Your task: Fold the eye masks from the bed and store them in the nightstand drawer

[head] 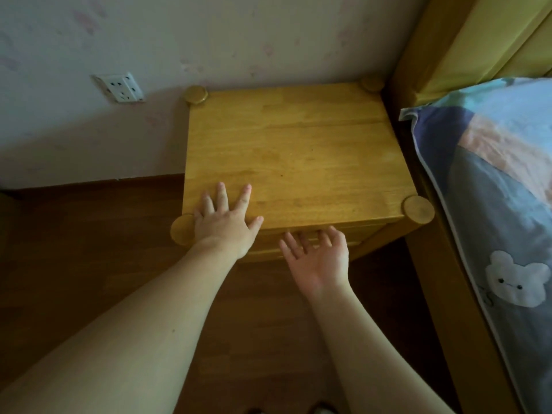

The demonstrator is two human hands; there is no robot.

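Note:
A light wooden nightstand (298, 150) stands between the wall and the bed. My left hand (224, 222) lies flat, fingers spread, on the front left corner of its top. My right hand (319, 258) is palm up with fingers apart, its fingertips at the top edge of the drawer front (268, 240) just under the tabletop. The drawer looks closed. Neither hand holds anything. No eye mask is in view.
The bed (493, 204) with a patterned blue cover and a bear print runs along the right, its wooden frame (442, 279) close to the nightstand. A wall socket (119, 88) sits on the wall at left. Dark wooden floor (89, 249) lies below.

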